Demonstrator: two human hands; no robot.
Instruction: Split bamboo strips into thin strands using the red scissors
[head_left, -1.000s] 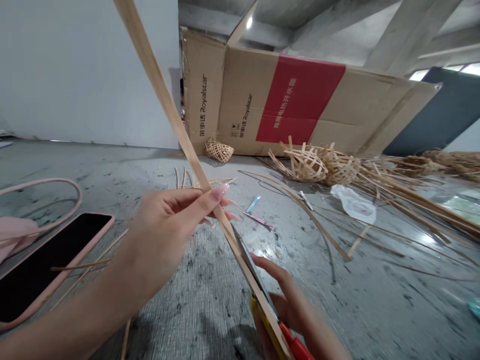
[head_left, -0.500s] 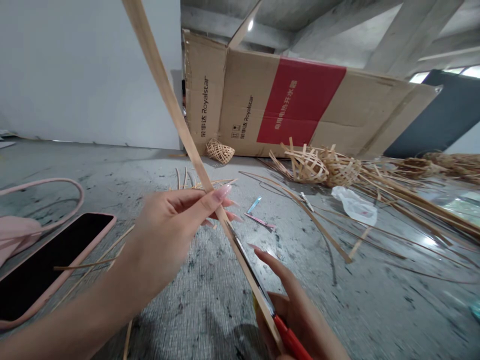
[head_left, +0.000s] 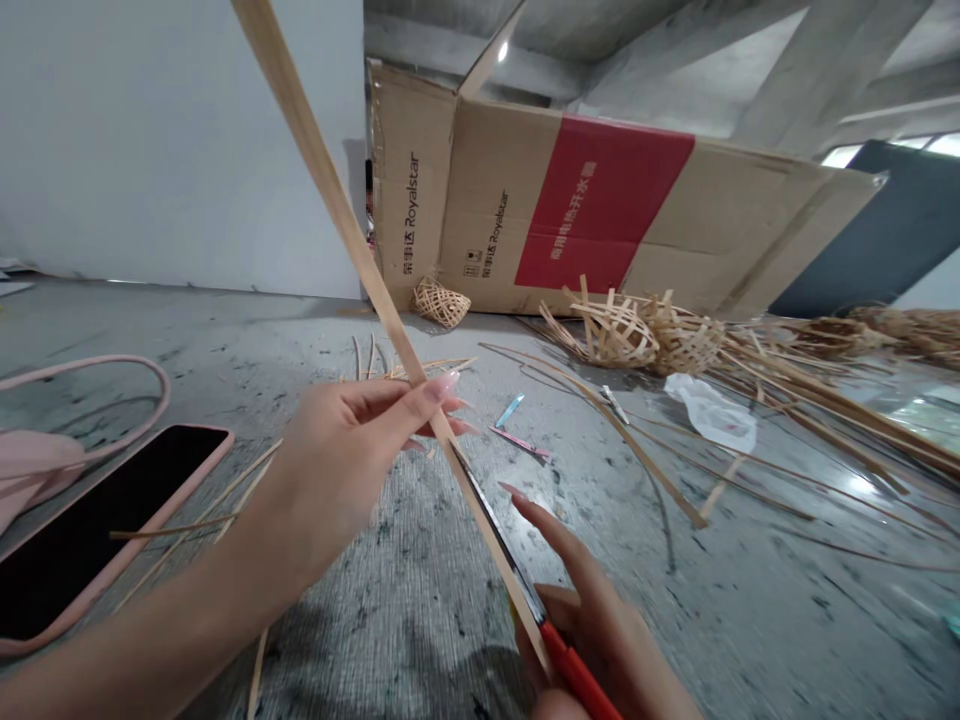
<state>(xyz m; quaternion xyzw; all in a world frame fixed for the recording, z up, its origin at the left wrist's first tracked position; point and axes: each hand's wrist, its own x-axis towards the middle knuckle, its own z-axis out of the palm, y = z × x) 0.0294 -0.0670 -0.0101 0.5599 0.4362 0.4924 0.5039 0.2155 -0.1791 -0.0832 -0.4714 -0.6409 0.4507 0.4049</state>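
Note:
A long, flat bamboo strip [head_left: 322, 170] slants from the upper left down to the lower middle. My left hand [head_left: 337, 460] pinches it between thumb and fingers, around the middle of its visible length. Red-handled scissors [head_left: 574, 665] lie along the lower part of the strip, their narrow metal blade pointing up towards my left fingers and touching the strip's right edge. My right hand [head_left: 600, 630] is closed around the handle, its index finger stretched out apart from the blade. The handle's lower end and some of the right fingers are out of sight.
A pink-edged phone [head_left: 112, 530] lies at the left beside a pink strap. Woven bamboo pieces [head_left: 615, 330] and loose strips lie at the right, near a crumpled plastic bag [head_left: 712, 412]. Small clips [head_left: 521, 442] rest mid-table. A cardboard box [head_left: 487, 200] stands behind.
The scissors and my right hand have shifted very slightly up and left along the strip. My left hand keeps its pinch in nearly the same place.

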